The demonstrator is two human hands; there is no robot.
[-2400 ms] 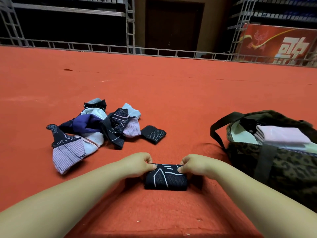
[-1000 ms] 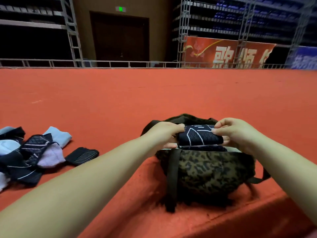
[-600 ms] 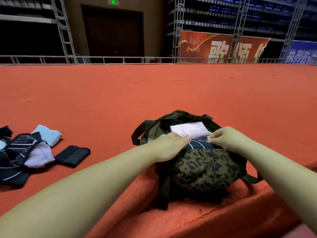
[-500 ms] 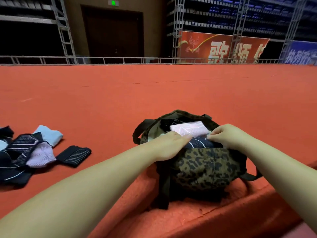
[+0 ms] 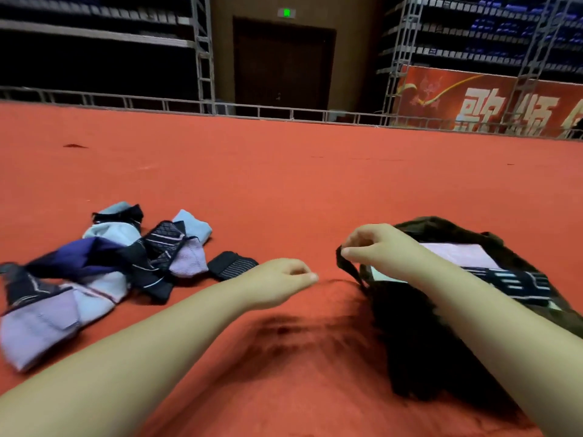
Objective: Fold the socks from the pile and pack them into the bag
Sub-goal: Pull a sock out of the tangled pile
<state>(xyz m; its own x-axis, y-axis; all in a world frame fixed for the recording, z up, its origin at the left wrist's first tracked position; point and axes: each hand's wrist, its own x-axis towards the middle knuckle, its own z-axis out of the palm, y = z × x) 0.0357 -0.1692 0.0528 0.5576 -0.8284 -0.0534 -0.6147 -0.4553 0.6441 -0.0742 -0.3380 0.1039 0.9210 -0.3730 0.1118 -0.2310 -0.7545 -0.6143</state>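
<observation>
fingers (image 5: pixel 348 252) over red carpet (image 5: pixel 284 184), railing (image 5: pixel 157 104) behind

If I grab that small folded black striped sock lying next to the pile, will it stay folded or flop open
Probably it mostly holds. The black striped sock lies as a flat, compact bundle on the red carpet, apart from the loose pile, so a pinch across the fold should keep it together. It is soft knit, likely light and limp, so lifted by one edge it may droop open.

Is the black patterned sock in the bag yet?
In. The black patterned sock lies folded inside the open bag, beside a pink folded sock.
</observation>
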